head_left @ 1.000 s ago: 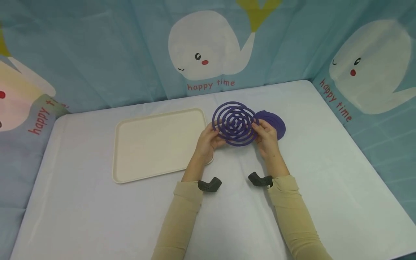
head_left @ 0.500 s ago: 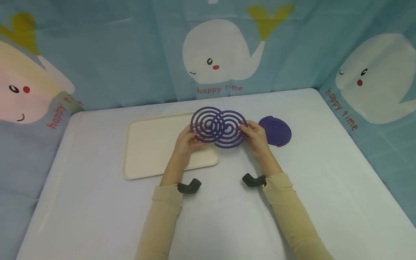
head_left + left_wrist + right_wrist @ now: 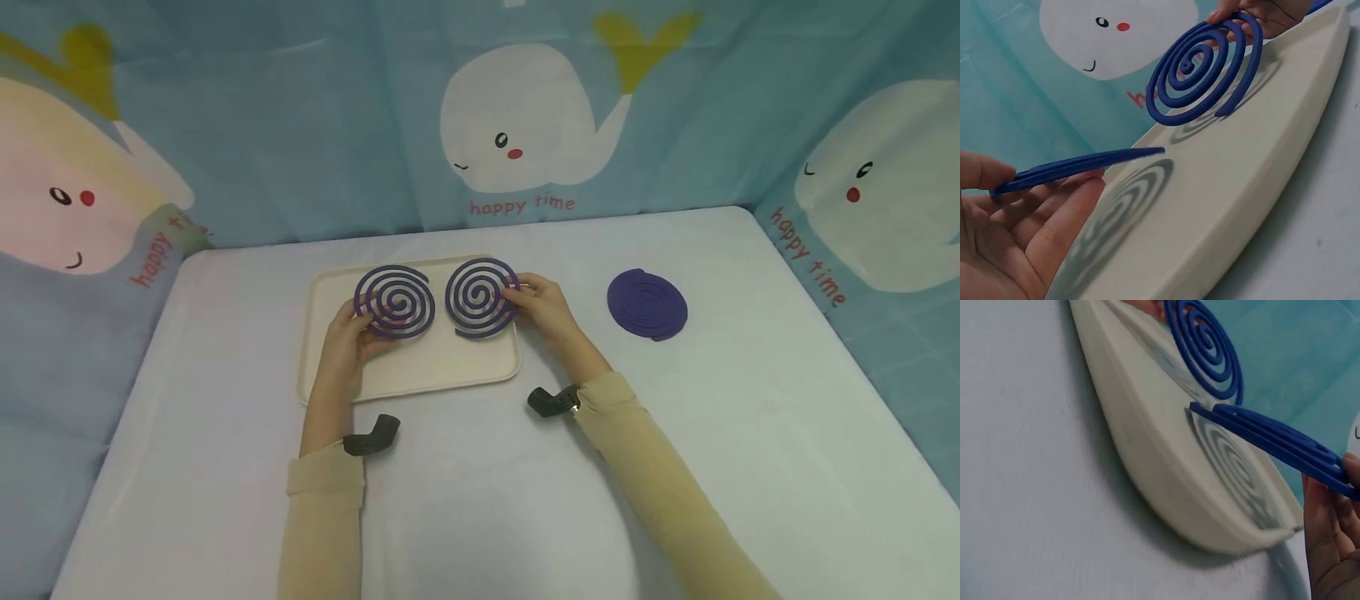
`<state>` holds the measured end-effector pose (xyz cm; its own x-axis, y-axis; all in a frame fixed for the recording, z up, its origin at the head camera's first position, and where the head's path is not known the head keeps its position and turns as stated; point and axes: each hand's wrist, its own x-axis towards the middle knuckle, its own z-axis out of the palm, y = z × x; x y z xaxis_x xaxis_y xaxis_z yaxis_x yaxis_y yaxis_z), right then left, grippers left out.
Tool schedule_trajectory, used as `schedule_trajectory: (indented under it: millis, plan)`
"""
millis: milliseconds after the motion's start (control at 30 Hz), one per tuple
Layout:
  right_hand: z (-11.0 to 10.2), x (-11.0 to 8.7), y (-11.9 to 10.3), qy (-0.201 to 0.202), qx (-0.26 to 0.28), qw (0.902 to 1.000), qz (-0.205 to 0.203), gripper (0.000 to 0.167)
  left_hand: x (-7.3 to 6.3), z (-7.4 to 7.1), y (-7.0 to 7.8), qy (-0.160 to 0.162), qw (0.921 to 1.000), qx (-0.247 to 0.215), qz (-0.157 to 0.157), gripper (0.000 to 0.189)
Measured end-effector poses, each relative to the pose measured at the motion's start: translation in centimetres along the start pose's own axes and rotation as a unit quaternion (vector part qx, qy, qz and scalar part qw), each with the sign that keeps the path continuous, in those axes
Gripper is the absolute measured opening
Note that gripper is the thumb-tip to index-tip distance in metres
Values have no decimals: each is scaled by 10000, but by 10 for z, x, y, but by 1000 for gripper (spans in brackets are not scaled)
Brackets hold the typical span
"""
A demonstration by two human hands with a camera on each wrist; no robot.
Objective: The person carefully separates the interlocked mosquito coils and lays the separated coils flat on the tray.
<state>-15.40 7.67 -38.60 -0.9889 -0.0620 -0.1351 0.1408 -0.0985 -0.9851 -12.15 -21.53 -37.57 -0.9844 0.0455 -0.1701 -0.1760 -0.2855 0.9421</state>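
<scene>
Two purple-blue mosquito coils hang flat above a cream tray (image 3: 435,373), apart from each other. My left hand (image 3: 343,348) pinches the left mosquito coil (image 3: 1079,166) at its outer edge, thumb on top and fingers underneath. With thumb and fingers, my right hand (image 3: 549,312) pinches the right mosquito coil (image 3: 1272,442) by its right edge. Both wrist views show the coils' shadows falling on the tray, with a gap between coil and surface. Farther right on the table lies a round, tightly wound stack of mosquito coils (image 3: 647,305).
A white cloth covers the table (image 3: 480,492). Behind and beside it hangs a blue curtain (image 3: 330,142) with whale prints. The tray has a low raised rim. A black wrist-worn device (image 3: 372,436) sits at each cuff.
Both hands have moved left, from near the stack to over the tray. The coils, overlapping in view earlier, have come apart, one in each hand. The stack stays on the table.
</scene>
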Motion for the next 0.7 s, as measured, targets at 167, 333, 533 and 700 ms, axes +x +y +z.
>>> schedule_trajectory:
  millis: [167,333,533,700]
  plan:
    - [12,7,-1,20,-166,9998,93,29,1,-8,-2,46,10000,27,73,30]
    - [19,13,-1,-295,-431,9986,-37,41,1,-15,-3,160,9997,194,62,34]
    - [22,17,-3,-505,-1045,9932,-135,53,0,-13,-3,866,9901,1103,110,52]
    - [25,21,-3,-419,-1331,9901,-168,58,0,-14,-1,1449,9832,1101,127,60]
